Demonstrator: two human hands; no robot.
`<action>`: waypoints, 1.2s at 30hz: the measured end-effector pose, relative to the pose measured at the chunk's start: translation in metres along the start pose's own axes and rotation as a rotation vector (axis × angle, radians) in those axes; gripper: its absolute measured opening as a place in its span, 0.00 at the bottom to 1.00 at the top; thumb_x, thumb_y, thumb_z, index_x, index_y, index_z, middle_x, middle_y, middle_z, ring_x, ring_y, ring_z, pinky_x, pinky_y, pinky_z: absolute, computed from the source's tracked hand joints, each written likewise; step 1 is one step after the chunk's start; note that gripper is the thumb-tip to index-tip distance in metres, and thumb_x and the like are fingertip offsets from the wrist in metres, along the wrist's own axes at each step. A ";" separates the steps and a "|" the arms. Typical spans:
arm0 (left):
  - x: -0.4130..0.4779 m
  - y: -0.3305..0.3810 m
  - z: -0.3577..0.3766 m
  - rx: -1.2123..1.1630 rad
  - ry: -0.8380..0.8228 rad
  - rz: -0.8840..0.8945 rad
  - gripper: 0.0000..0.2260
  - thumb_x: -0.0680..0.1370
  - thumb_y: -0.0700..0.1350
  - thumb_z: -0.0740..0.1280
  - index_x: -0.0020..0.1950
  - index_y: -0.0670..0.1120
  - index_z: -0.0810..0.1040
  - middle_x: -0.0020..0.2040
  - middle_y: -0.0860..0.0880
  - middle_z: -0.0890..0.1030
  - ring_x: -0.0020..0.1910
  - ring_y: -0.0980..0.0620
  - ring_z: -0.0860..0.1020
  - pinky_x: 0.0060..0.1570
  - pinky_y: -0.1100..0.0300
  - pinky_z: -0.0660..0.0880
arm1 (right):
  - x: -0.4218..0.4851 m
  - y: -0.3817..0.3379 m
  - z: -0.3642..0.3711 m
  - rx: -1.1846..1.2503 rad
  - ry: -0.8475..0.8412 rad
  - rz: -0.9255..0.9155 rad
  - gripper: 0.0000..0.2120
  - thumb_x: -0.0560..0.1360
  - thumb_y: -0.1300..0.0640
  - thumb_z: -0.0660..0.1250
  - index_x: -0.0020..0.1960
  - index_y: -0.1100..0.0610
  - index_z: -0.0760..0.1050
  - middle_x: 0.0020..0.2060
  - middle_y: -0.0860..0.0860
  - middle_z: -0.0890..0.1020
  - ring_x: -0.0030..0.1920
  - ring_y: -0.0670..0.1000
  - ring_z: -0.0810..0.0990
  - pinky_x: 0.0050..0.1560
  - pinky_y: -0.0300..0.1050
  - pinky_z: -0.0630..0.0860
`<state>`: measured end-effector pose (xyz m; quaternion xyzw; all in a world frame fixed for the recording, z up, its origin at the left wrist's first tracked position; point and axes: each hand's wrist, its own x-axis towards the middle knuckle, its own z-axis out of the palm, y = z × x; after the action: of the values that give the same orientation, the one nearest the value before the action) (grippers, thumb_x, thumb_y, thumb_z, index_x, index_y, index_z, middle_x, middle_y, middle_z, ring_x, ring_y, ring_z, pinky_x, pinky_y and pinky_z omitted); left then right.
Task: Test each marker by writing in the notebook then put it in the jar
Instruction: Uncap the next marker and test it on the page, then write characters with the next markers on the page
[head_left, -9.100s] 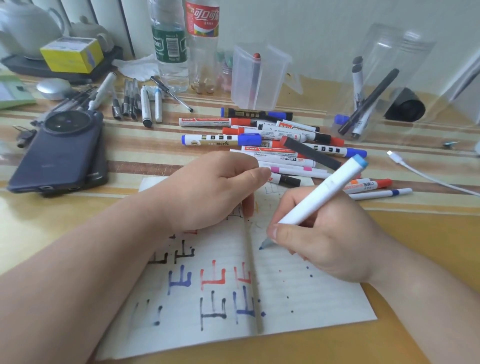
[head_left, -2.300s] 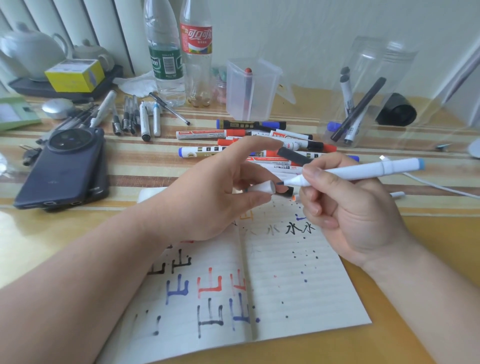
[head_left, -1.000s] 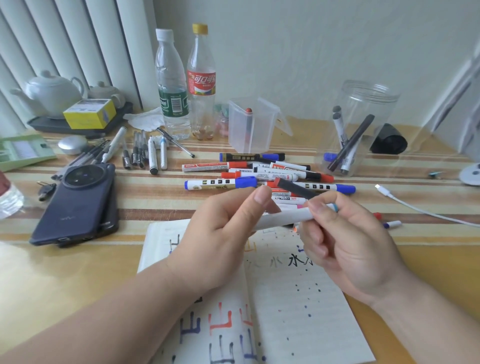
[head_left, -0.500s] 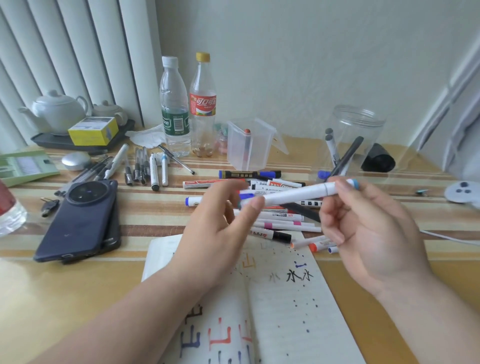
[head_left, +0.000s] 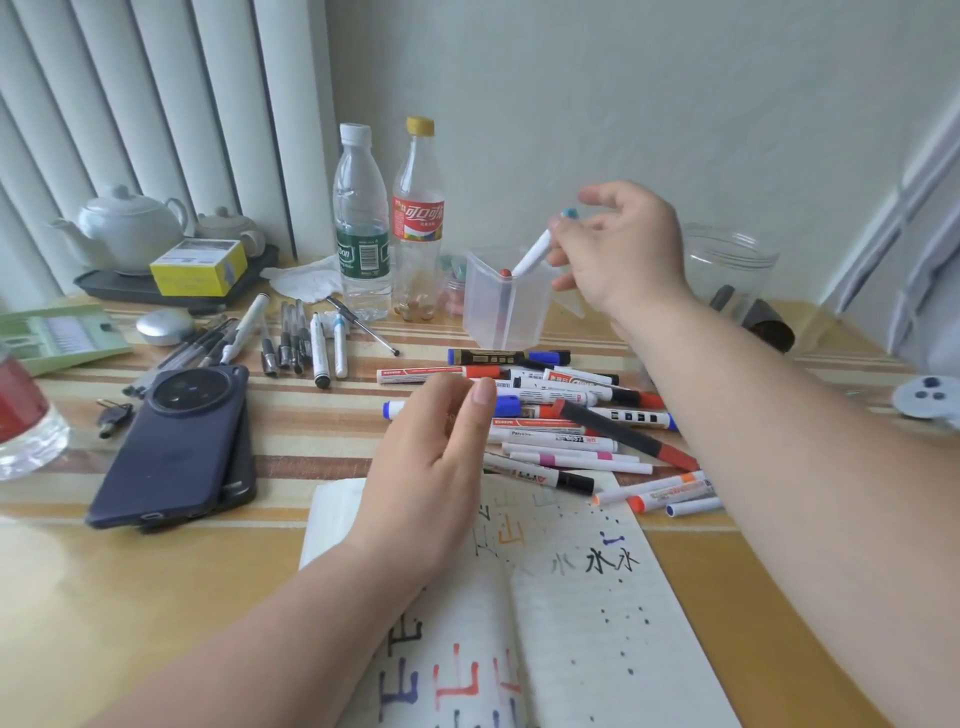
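Note:
My right hand (head_left: 626, 254) holds a white marker with a light blue end (head_left: 537, 249), tilted, its lower tip at the rim of a small clear square container (head_left: 506, 312) that has a red-tipped marker standing in it. My left hand (head_left: 434, 467) hovers empty, fingers loosely curled, above the top of the open notebook (head_left: 571, 613), whose pages bear coloured test strokes. A round clear jar (head_left: 732, 270) with dark markers stands at the right, partly hidden by my right forearm. Several loose markers (head_left: 566, 415) lie between notebook and container.
Two plastic bottles (head_left: 387, 223) stand at the back beside the container. A dark phone (head_left: 182, 441) and a row of pens (head_left: 301, 343) lie at left. A teapot on a tray (head_left: 130, 228), a yellow box (head_left: 200, 267) and a glass (head_left: 21, 415) are further left.
My right hand has carried the capped marker up and back to the square container's rim. My left hand let go of it and stayed over the notebook. The view tilted up.

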<state>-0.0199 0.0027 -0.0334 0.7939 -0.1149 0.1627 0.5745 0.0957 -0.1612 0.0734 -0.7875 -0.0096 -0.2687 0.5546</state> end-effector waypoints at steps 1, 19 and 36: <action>0.000 0.000 0.000 0.027 -0.012 0.011 0.24 0.81 0.65 0.52 0.46 0.46 0.75 0.39 0.48 0.78 0.41 0.51 0.75 0.42 0.53 0.71 | -0.005 0.002 0.001 -0.021 -0.026 0.013 0.16 0.78 0.62 0.70 0.65 0.59 0.73 0.42 0.55 0.84 0.33 0.46 0.84 0.28 0.41 0.79; 0.003 0.001 0.007 0.120 -0.140 -0.132 0.28 0.78 0.66 0.52 0.41 0.47 0.80 0.40 0.53 0.83 0.43 0.58 0.79 0.49 0.60 0.75 | -0.132 0.034 -0.047 -0.942 -0.691 -0.118 0.06 0.76 0.53 0.65 0.52 0.47 0.78 0.49 0.43 0.78 0.48 0.49 0.77 0.35 0.39 0.70; -0.004 0.012 -0.001 0.176 -0.350 0.184 0.09 0.77 0.59 0.67 0.44 0.56 0.80 0.40 0.56 0.81 0.43 0.54 0.79 0.41 0.62 0.74 | -0.129 0.036 -0.076 0.331 -0.794 0.472 0.04 0.73 0.68 0.72 0.47 0.63 0.80 0.41 0.62 0.84 0.44 0.61 0.86 0.36 0.49 0.81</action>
<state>-0.0281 -0.0003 -0.0247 0.8434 -0.2701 0.0835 0.4569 -0.0347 -0.2050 0.0041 -0.7111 -0.0843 0.1905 0.6715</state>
